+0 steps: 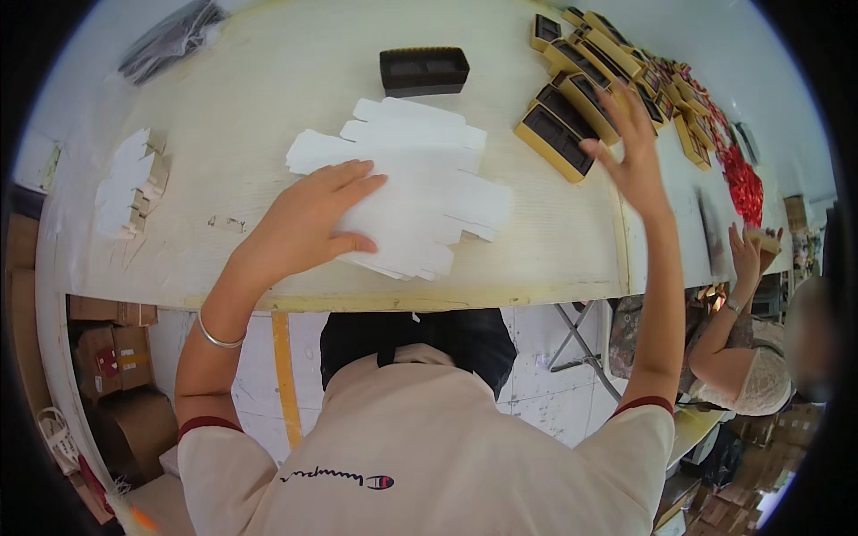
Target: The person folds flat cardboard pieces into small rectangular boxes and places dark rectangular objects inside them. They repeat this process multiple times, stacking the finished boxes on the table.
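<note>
Flat white carton blanks point(416, 183) with notched edges lie stacked in front of me. My left hand point(313, 214) rests on their left side, fingers stretched out over the top sheet. Raised to the right, my right hand point(633, 156) has its fingers apart and holds nothing. It is nearest to a gold box with a black insert point(556, 143), at the near edge of a heap of similar boxes. Beyond the blanks stands a stack of black plastic trays point(424, 71).
Folded white cartons point(134, 183) sit at the table's left. Dark plastic-wrapped material point(170, 40) lies far left. Red ribbons point(740, 183) trail along the right side. A co-worker's hand point(745, 255) holds something there. The table's front edge point(447, 302) runs before me.
</note>
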Demonstrator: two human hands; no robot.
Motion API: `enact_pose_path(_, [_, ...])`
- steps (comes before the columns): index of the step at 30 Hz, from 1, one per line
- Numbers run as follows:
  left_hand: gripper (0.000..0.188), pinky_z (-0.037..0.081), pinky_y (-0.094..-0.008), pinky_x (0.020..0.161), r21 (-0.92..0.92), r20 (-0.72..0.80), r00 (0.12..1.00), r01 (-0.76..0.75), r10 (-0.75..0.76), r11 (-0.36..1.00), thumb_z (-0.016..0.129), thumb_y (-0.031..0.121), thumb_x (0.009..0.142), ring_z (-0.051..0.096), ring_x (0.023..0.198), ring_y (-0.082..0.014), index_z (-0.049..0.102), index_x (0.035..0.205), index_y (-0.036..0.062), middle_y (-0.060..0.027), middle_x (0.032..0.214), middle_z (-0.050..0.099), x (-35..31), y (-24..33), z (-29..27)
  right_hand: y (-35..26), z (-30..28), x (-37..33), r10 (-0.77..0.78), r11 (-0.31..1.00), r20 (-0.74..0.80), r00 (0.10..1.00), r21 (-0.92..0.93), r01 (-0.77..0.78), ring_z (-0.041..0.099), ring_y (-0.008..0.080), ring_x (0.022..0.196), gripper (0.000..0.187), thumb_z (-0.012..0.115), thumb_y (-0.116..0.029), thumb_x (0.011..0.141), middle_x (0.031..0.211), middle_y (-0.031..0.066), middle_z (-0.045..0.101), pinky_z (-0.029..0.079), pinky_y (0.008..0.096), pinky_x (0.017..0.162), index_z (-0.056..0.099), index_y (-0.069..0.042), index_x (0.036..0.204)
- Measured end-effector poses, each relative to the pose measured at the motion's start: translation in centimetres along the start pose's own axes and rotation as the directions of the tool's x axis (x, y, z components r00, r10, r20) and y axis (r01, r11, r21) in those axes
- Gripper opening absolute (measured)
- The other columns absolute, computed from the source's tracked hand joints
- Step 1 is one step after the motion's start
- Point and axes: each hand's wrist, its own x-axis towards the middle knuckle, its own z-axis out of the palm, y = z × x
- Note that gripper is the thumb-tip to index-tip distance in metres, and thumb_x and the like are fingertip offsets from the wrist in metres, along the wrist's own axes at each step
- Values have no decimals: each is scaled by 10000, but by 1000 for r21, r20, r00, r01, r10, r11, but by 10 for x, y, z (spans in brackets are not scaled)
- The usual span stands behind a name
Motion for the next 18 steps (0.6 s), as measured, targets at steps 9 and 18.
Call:
enact_pose_path(9, [944, 196, -458, 1161, 203, -11, 1000, 23, -21, 979, 837, 302, 591, 169, 1437, -334, 420, 1419, 129, -148, 1533, 262, -3, -27, -13, -173, 56, -61, -291, 950, 351, 890, 216, 225, 434, 330, 1289, 610, 726, -333, 763, 1370, 157, 483, 309, 495, 1088, 538, -65, 1277])
enact_pose_path(18, [936, 194, -582, 1106, 310, -218, 968, 186, -121, 932, 688, 631, 677, 151, 1426, -393, 421, 1419, 126, -185, 1530, 233, -21, 1, 35, -131, 42, -43, -265, 932, 427, 864, 342, 117, 419, 302, 1305, 465, 694, -161, 780, 1383, 108, 486, 280, 484, 1110, 579, -51, 1218])
